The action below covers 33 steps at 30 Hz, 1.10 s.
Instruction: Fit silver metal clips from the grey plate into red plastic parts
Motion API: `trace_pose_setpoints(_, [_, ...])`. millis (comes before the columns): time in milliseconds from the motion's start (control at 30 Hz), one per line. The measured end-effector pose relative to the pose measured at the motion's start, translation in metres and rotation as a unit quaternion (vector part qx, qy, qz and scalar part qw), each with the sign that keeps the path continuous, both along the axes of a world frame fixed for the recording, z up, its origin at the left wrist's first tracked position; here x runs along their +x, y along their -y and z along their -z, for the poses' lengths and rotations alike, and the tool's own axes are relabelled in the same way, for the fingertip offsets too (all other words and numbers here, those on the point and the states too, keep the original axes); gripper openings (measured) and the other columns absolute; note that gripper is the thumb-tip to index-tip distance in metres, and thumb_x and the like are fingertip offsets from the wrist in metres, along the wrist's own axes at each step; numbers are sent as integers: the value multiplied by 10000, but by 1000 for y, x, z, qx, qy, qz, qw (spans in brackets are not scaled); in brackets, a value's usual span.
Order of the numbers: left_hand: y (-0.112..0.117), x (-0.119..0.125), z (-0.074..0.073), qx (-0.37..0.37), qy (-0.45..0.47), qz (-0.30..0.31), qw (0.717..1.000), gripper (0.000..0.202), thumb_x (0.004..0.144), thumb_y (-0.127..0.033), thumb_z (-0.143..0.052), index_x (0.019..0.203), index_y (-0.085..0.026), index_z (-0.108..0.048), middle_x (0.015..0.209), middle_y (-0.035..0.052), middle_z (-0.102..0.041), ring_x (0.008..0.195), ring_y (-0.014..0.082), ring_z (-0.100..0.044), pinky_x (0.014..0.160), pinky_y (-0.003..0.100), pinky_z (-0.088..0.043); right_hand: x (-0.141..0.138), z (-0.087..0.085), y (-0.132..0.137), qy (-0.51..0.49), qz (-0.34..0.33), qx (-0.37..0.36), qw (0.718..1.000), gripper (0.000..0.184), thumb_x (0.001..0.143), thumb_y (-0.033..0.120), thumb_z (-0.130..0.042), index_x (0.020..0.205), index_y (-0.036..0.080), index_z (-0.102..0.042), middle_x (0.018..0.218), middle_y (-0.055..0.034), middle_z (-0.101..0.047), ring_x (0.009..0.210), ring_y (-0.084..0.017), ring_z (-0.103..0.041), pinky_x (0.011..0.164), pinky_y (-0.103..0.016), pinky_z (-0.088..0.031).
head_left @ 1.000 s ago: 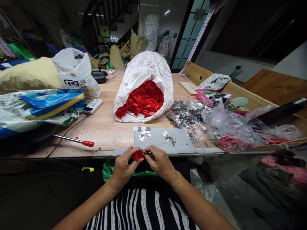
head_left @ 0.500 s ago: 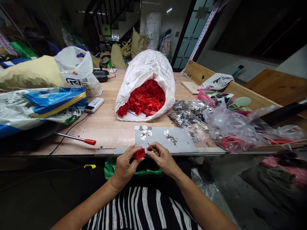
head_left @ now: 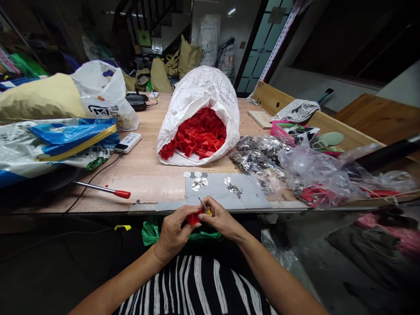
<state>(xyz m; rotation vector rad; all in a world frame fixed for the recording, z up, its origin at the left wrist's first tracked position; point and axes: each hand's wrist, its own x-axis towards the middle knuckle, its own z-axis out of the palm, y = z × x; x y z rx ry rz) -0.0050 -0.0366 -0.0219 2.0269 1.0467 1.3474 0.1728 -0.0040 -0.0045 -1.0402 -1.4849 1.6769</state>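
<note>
Between the fingers of my left hand (head_left: pixel 175 227) is a small red plastic box-like part (head_left: pixel 194 217), partly covered by the fingertips. My right hand (head_left: pixel 220 218) meets it from the right, gripping a thin tool with a yellow handle (head_left: pixel 208 212) and a slim metal shaft, which looks like a small screwdriver. Its shaft points up and to the left. Just beyond the hands, small silvery metal pieces (head_left: pixel 199 183) lie in a heap on a grey sheet (head_left: pixel 216 192), and a second heap of metal pieces (head_left: pixel 233 188) lies to the right.
A white woven sack (head_left: pixel 203 85) full of red parts (head_left: pixel 200 135) lies open in mid-table. Plastic bags of metal pieces (head_left: pixel 254 164) crowd the right. A red-handled rod (head_left: pixel 121 194), a white device (head_left: pixel 128 142) and filled bags (head_left: pixel 65 140) occupy the left.
Both hands have come closer together and slightly lower. The red part has turned and is now more hidden by the fingers. The tool has shifted a little to the left.
</note>
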Motion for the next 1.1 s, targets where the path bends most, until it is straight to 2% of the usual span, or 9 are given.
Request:
trace_pose_setpoints(200, [-2, -3, 0, -20, 33, 29, 999, 349, 784, -153, -670, 1119, -216, -598, 1067, 63, -693, 1016, 188, -649, 909, 317, -525, 7, 4, 4, -73, -35, -95, 992, 359, 749, 388, -713, 886, 211, -432, 668, 81, -400, 503, -44, -278, 455, -192, -185])
trace_pose_setpoints(367, [-7, -9, 8, -42, 107, 73, 991, 378, 736, -143, -718, 1094, -223, -628, 1055, 60, -709, 1064, 213, -637, 945, 349, -513, 4, 4, 0, -139, -60, -171, 974, 397, 698, 346, -763, 872, 200, -437, 626, 95, -371, 465, -26, -242, 428, -185, -141])
trace_pose_setpoints(567, [-8, -11, 15, -131, 230, 16, 964, 308, 722, -169, -733, 1019, -207, -660, 1093, 69, -703, 1075, 223, -636, 966, 377, -500, -7, 0, -18, -128, -91, -171, 973, 422, 678, 380, -769, 857, 204, -431, 571, 105, -388, 443, -32, -268, 412, -176, -145])
trace_pose_setpoints(667, [-10, -12, 15, -153, 233, -26, 960, 304, 721, -192, -734, 1017, -203, -663, 1109, 75, -695, 1079, 225, -632, 972, 384, -495, -9, -3, -30, -50, -97, -105, 988, 362, 727, 426, -708, 879, 199, -471, 595, 89, -412, 470, -50, -317, 434, -177, -200])
trace_pose_setpoints(733, [-11, -13, 16, -165, 227, -56, 958, 314, 734, -209, -723, 1041, -211, -655, 1128, 73, -685, 1073, 220, -633, 974, 387, -493, -7, -4, -40, 66, -48, 5, 997, 255, 789, 397, -642, 875, 190, -520, 663, 54, -481, 540, -76, -407, 491, -196, -296])
trace_pose_setpoints(800, [-12, -15, 17, -168, 212, -81, 959, 321, 747, -228, -711, 1062, -220, -647, 1143, 68, -677, 1068, 217, -634, 971, 390, -495, -5, -3, -50, 222, 24, 141, 964, 128, 837, 307, -582, 856, 183, -563, 769, 7, -564, 677, -116, -504, 620, -234, -379])
trace_pose_setpoints(867, [-14, -16, 18, -161, 179, -99, 965, 327, 754, -243, -704, 1076, -225, -645, 1143, 65, -677, 1071, 221, -631, 973, 398, -492, -4, 1, -59, 362, 65, 233, 900, 52, 850, 220, -552, 852, 182, -587, 854, -28, -610, 793, -149, -545, 732, -266, -390])
trace_pose_setpoints(967, [-15, -17, 18, -134, 129, -124, 975, 331, 762, -251, -696, 1088, -231, -645, 1127, 54, -688, 1104, 231, -614, 1007, 421, -462, -7, 8, -67, 457, 69, 267, 845, 54, 852, 192, -545, 865, 183, -596, 883, -61, -628, 824, -180, -558, 747, -284, -379])
trace_pose_setpoints(1100, [-15, -18, 17, -98, 91, -136, 982, 314, 769, -246, -686, 1080, -245, -647, 1100, 36, -704, 1168, 238, -574, 1057, 437, -410, -15, 12, -72, 494, 72, 270, 823, 54, 847, 240, -572, 841, 191, -592, 888, -80, -637, 811, -200, -566, 693, -286, -359])
